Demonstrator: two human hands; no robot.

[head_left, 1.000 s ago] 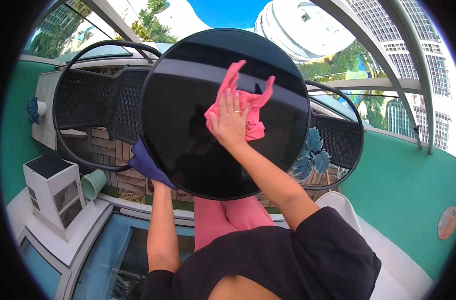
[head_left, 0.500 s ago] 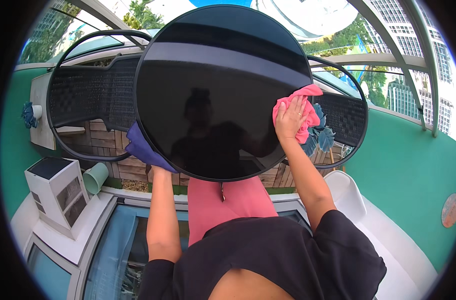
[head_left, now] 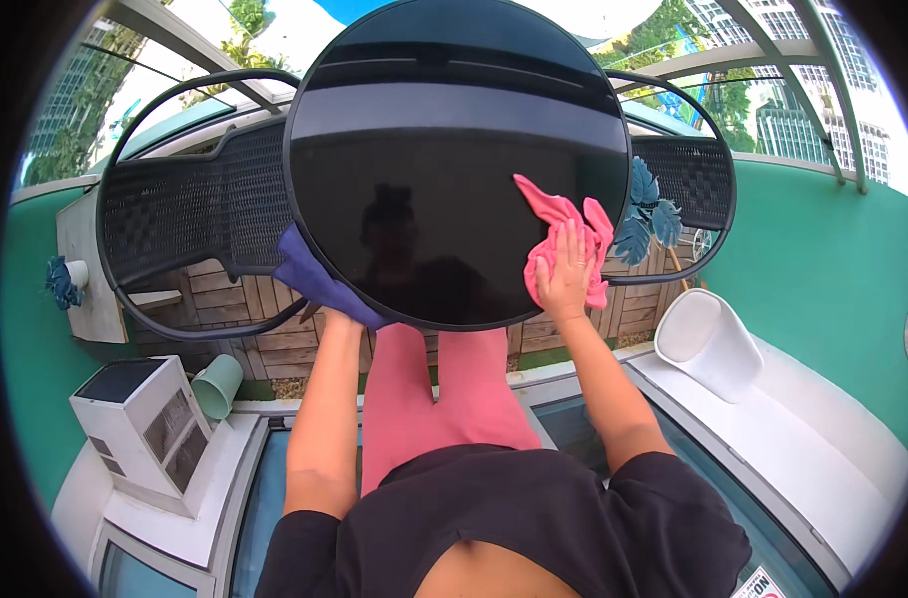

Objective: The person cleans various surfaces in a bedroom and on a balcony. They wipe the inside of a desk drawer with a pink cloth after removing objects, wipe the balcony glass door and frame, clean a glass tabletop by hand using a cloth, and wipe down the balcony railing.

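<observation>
A round black glossy tabletop (head_left: 444, 199) stands in front of me, mirroring a dark silhouette. On its right part, close to the near edge, my right hand (head_left: 565, 277) presses on a bunched pink cloth (head_left: 600, 234), fingers together and thumb to the left. One twisted corner of that cloth points toward the table's middle. At the near left edge, my left hand (head_left: 342, 321) grips a dark blue cloth (head_left: 319, 279) against the rim. The cloth and the tabletop hide most of the left fingers.
Black woven chairs with tubular frames flank the table, one left (head_left: 190, 199) and one right (head_left: 683, 179). A blue-leaved plant (head_left: 648, 219) stands by the right chair. White lantern-like box (head_left: 140, 429), green pot (head_left: 217, 387) and white container (head_left: 708, 339) sit nearer me.
My right hand has slid the pink cloth toward me and slightly left across the tabletop, and the cloth's corner has swung left. My left hand stays at the rim; the whole view has shifted a little.
</observation>
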